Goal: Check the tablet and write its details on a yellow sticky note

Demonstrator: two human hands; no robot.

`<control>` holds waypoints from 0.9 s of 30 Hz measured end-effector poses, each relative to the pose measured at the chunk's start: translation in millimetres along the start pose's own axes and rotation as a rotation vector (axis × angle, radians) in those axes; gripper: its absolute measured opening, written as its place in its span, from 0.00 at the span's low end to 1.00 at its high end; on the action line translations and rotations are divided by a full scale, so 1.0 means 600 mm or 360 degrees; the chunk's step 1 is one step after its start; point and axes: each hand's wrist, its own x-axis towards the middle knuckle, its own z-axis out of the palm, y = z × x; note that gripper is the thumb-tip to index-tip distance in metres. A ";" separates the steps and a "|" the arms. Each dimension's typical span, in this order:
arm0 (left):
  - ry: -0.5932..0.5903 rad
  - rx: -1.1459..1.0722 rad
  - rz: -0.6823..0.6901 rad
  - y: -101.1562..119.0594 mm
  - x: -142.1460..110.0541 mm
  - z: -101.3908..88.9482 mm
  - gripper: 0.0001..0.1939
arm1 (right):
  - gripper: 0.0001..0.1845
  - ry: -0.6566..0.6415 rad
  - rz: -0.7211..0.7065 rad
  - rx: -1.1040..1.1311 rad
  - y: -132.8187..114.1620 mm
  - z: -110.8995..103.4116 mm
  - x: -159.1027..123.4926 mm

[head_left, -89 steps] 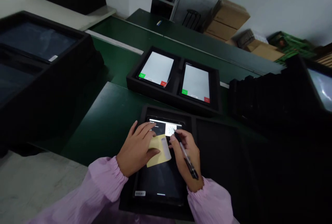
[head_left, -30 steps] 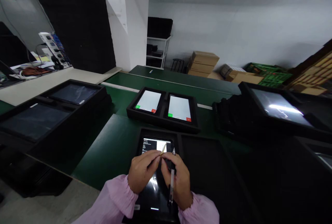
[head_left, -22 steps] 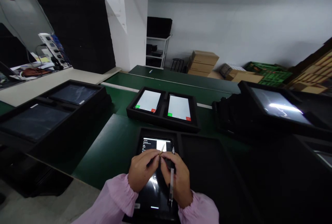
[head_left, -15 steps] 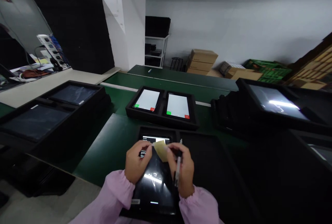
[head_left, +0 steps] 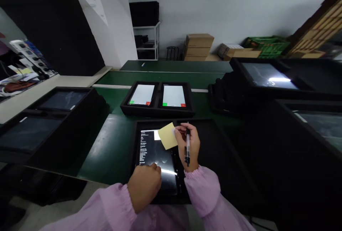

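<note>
My right hand (head_left: 191,147) pinches a yellow sticky note (head_left: 167,136) between thumb and fingers. A pen (head_left: 187,149) is also tucked in that hand, lying upright along the fingers. Below the note is a tablet (head_left: 156,165) in the left bay of a black foam tray (head_left: 213,152), with white text at its upper left and a white square partly behind the note. My left hand (head_left: 145,186) is curled over the tablet's lower left, its fingertips turned away from view; anything in them is hidden.
Beyond sits a second foam tray (head_left: 157,111) with two lit tablets showing green and red corners. Stacked trays with dark-screened tablets stand at left (head_left: 66,115) and right (head_left: 256,88). The green table (head_left: 98,149) ends at a front edge on the left.
My left hand has let go of the sticky note and moved down over the tablet's lower part. The note, now in my right hand alone, is turned flatter toward me. The view has shifted.
</note>
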 end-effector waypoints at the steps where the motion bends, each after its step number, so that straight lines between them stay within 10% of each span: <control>1: 0.0056 -0.0078 0.0023 -0.007 -0.011 0.004 0.09 | 0.18 0.0000 -0.0007 0.0001 -0.001 0.000 0.001; 7: 0.0734 0.0110 0.0214 -0.045 -0.059 0.066 0.22 | 0.18 -0.0001 0.0004 -0.0004 -0.007 -0.001 0.002; 14: 0.0708 0.0111 0.0206 -0.054 -0.072 0.101 0.26 | 0.21 -0.0026 0.0022 0.0010 0.005 0.002 0.001; 23: 0.1182 -0.2004 0.0130 -0.022 -0.041 0.091 0.47 | 0.30 -0.0054 0.0729 0.0489 -0.058 0.048 -0.118; 27: 0.1569 -0.2423 -0.0120 -0.022 -0.040 0.085 0.33 | 0.26 -0.0279 0.0693 0.0216 -0.036 0.047 -0.184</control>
